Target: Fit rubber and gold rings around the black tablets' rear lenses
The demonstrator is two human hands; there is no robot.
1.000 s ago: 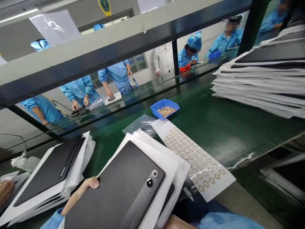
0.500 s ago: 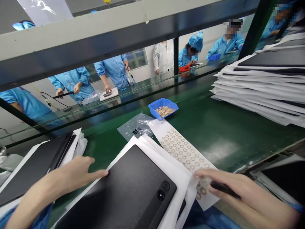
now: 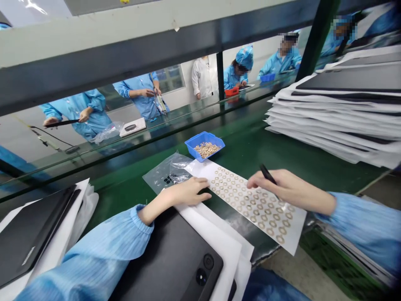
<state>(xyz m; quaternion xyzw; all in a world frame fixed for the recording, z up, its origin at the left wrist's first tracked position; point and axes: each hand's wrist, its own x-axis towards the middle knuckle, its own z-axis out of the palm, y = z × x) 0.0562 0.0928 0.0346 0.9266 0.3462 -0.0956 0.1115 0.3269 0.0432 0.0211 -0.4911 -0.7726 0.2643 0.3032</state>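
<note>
A sheet of ring-shaped stickers (image 3: 239, 200) lies slanted across the green bench, its rings in rows. My left hand (image 3: 188, 191) rests at its left edge, fingers stretched and thumb apart, holding nothing. Over the right half of the sheet, my right hand (image 3: 286, 188) grips a slim black pen-like tool (image 3: 267, 174); its working tip is hard to make out. Below my left forearm is a black tablet (image 3: 166, 259), camera side up, on white foam sheets (image 3: 216, 238). My left sleeve covers part of it.
Beyond the sheet stands a blue bin (image 3: 205, 146) of loose rings, beside a clear plastic bag (image 3: 166, 171) with small black rings. Black tablets (image 3: 34, 230) lie at left. A tall stack of foam-wrapped tablets (image 3: 338, 113) rises at right. Co-workers in blue stand behind a rail.
My left hand has moved from the tablet's edge to the sticker sheet. The sheet has shifted right, away from the tablet stack, and my right hand is now above it with the tool.
</note>
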